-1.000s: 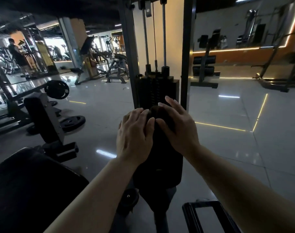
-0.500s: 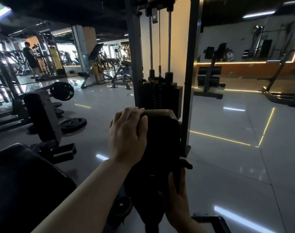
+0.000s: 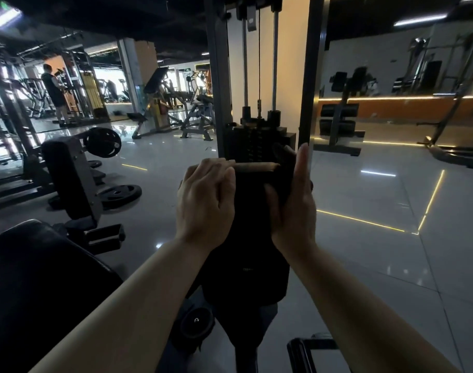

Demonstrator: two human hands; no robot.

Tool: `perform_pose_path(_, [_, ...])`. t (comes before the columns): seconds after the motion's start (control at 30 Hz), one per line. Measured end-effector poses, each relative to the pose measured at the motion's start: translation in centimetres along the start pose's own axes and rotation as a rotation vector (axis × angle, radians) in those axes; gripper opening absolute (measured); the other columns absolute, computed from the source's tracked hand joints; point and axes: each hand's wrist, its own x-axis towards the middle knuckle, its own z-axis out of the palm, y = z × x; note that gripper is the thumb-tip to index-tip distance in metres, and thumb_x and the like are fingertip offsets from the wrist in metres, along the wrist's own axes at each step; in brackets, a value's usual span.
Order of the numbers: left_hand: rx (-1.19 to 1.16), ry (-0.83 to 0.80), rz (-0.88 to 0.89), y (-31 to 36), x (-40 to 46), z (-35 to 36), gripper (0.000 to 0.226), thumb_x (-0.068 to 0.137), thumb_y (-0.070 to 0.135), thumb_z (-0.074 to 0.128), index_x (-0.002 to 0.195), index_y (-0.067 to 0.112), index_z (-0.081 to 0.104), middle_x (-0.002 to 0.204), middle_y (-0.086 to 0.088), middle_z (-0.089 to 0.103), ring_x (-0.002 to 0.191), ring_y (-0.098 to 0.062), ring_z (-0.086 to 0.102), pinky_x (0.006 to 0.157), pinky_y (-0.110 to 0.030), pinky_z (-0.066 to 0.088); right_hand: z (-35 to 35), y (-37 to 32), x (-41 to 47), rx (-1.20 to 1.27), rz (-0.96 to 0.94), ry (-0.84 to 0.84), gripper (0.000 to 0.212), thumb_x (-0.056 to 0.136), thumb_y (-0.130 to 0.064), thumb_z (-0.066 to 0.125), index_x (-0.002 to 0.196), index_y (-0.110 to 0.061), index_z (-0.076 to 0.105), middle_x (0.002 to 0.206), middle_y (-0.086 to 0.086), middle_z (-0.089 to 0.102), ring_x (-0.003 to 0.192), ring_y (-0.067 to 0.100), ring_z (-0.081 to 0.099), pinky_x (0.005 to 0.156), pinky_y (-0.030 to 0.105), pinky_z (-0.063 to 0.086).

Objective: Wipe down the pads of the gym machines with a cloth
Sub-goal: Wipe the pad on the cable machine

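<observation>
We stand over an upright black pad [image 3: 243,238] of a cable machine, and both our hands are on its upper part. Our left hand [image 3: 205,200] lies on the pad's top left corner, its fingers curled over the top edge where a worn tan strip shows. Our right hand [image 3: 294,203] is pressed flat against the pad's right edge, fingers straight and pointing up, with a dark cloth [image 3: 283,168] trapped between palm and pad; the cloth is hard to tell apart from the dark upholstery. Just behind the pad rises the weight stack [image 3: 256,141] on its two chrome guide rods [image 3: 275,63], framed by dark steel uprights.

The floor [image 3: 364,251] is glossy pale tile that mirrors the ceiling lights, with thin yellow lines across it on the right. At the lower left a second black padded seat [image 3: 36,292] fills the corner. Beyond it lies a weight plate [image 3: 119,193] flat on the floor, beside another padded machine. Far off at the left, a person [image 3: 53,92] stands among racks. An orange band with a lit strip runs along the right wall [image 3: 391,103].
</observation>
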Motion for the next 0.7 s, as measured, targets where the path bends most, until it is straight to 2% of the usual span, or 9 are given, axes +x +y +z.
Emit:
perform_pose_path(0.03, [-0.002, 0.000, 0.002, -0.1, 0.0, 0.0, 0.044, 0.096, 0.035, 0.033, 0.109, 0.014, 0.069, 0.111, 0.003, 0.066, 0.104, -0.019, 0.057, 0.088, -0.028, 0.041, 0.1, -0.4, 0.0, -0.001, 0.026, 0.026, 0.069, 0.098, -0.052, 0.031, 0.145, -0.008, 0.004, 0.145, 0.021, 0.040, 0.120, 0.003, 0.041, 0.082, 0.020, 0.047])
perform_pose_path(0.1, [0.000, 0.014, 0.007, -0.1, 0.0, 0.1, 0.043, 0.096, 0.035, 0.034, 0.109, 0.013, 0.069, 0.111, 0.002, 0.066, 0.104, -0.019, 0.057, 0.086, -0.026, 0.039, 0.4, -0.8, -1.5, -0.014, 0.094, 0.061, 0.077, 0.095, -0.056, 0.035, 0.145, -0.005, 0.006, 0.147, 0.018, 0.037, 0.125, 0.017, 0.048, 0.082, 0.027, 0.052])
perform_pose_path(0.17, [0.000, 0.035, 0.008, -0.1, 0.0, 0.3, 0.042, 0.096, 0.034, 0.034, 0.108, 0.013, 0.069, 0.110, 0.001, 0.067, 0.103, -0.018, 0.056, 0.084, -0.025, 0.037, 0.6, -0.6, -4.7, -0.009, 0.145, 0.058, 0.083, 0.093, -0.058, 0.040, 0.147, -0.003, 0.011, 0.153, 0.012, 0.029, 0.132, 0.026, 0.044, 0.090, 0.028, 0.050])
perform_pose_path(0.27, [-0.002, 0.039, 0.005, 0.1, -0.2, 0.3, 0.042, 0.096, 0.035, 0.035, 0.109, 0.013, 0.069, 0.111, 0.002, 0.066, 0.104, -0.017, 0.055, 0.083, -0.027, 0.038, 0.8, 1.1, -11.1, -0.007, 0.152, -0.023, 0.084, 0.093, -0.056, 0.043, 0.151, -0.010, 0.005, 0.160, -0.002, 0.009, 0.145, 0.010, 0.018, 0.105, 0.011, 0.032])
perform_pose_path(0.33, [-0.002, 0.034, 0.004, 0.1, -0.2, 0.2, 0.043, 0.096, 0.035, 0.034, 0.110, 0.013, 0.069, 0.111, 0.003, 0.066, 0.104, -0.017, 0.055, 0.083, -0.027, 0.039, 0.7, 2.3, -14.9, -0.005, 0.223, -0.112, 0.085, 0.090, -0.060, 0.045, 0.152, -0.031, -0.006, 0.160, -0.007, 0.001, 0.144, 0.003, 0.008, 0.103, 0.027, 0.040])
perform_pose_path(0.4, [0.003, 0.029, 0.010, 0.1, -0.1, 0.1, 0.043, 0.096, 0.035, 0.034, 0.110, 0.013, 0.068, 0.111, 0.002, 0.066, 0.105, -0.017, 0.055, 0.084, -0.027, 0.039, 0.6, 2.8, -16.6, 0.000, 0.278, -0.153, 0.079, 0.090, -0.063, 0.042, 0.149, -0.044, -0.007, 0.156, -0.003, 0.008, 0.139, 0.008, 0.014, 0.095, 0.042, 0.046])
perform_pose_path(0.43, [0.004, 0.027, 0.010, 0.1, -0.1, 0.0, 0.043, 0.096, 0.035, 0.034, 0.110, 0.013, 0.068, 0.111, 0.003, 0.066, 0.105, -0.017, 0.055, 0.084, -0.027, 0.039, 0.5, 2.8, -16.5, 0.002, 0.265, -0.149, 0.074, 0.092, -0.063, 0.038, 0.149, -0.046, -0.006, 0.154, 0.001, 0.012, 0.137, 0.010, 0.016, 0.095, 0.041, 0.044])
perform_pose_path(0.57, [-0.014, 0.021, -0.001, 0.1, -0.1, -0.3, 0.044, 0.096, 0.036, 0.033, 0.110, 0.014, 0.069, 0.111, 0.004, 0.066, 0.105, -0.015, 0.054, 0.083, -0.022, 0.035, 0.4, 2.4, -12.0, 0.065, 0.077, -0.077, 0.061, 0.101, -0.047, 0.030, 0.151, -0.039, -0.003, 0.152, 0.011, 0.017, 0.141, 0.005, 0.022, 0.098, 0.014, 0.037])
perform_pose_path(0.7, [-0.053, 0.009, -0.016, -0.1, 0.0, -0.3, 0.046, 0.096, 0.035, 0.032, 0.110, 0.013, 0.069, 0.111, 0.002, 0.066, 0.106, -0.012, 0.054, 0.085, -0.005, 0.029, 0.0, 0.8, -3.7, 0.012, -0.012, -0.037, 0.053, 0.102, -0.043, 0.028, 0.150, -0.029, 0.013, 0.151, 0.010, 0.018, 0.131, 0.019, 0.039, 0.085, 0.030, 0.051])
